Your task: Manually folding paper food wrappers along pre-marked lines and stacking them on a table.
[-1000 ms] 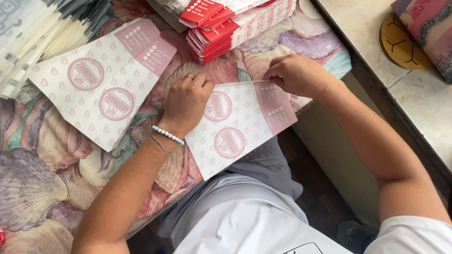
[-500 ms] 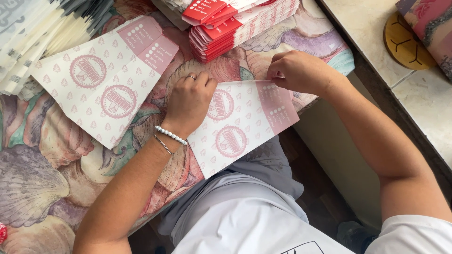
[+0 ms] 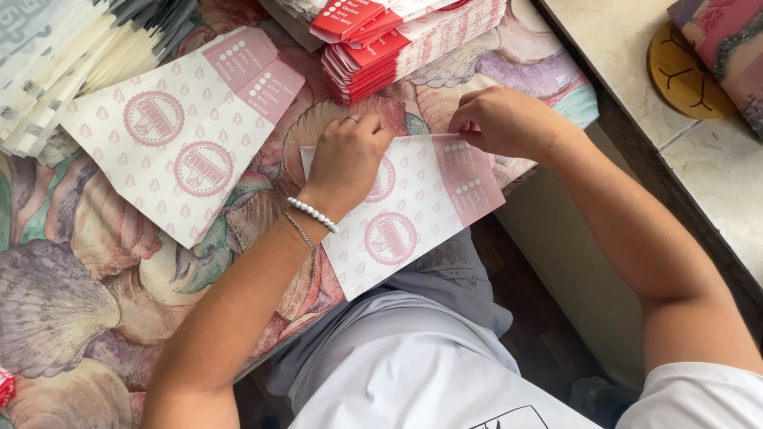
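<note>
The left hand [image 3: 347, 156] lies flat, fingers curled down, pressing on the upper left part of a pink-printed paper bag [image 3: 405, 218]; its grip is not closed around anything, only bearing down on the paper. The right hand [image 3: 503, 121] has a narrow grip, fingers pinched at the top edge of the same bag, where a darker pink band runs along its right end. The bag lies tilted on the counter [image 3: 71, 286], its lower corner hanging past the counter edge over the person's lap. The left wrist wears a white bead bracelet [image 3: 312, 214] and a thin chain beside it, and a ring shows on one finger.

Just left of the bag lies a second bag [image 3: 179, 135] of the same print, flat and well clear of both hands. Above the hands sits a stack of red and white folded bags [image 3: 405, 44], near the right hand but not touching it. At the top left, a fanned pile of cream paper [image 3: 67, 56] overlaps the second bag's edge. The counter is covered with a cloth printed with large shells. To the right, on a pale stone ledge [image 3: 715, 175], lies a round wooden coaster [image 3: 683, 73].
</note>
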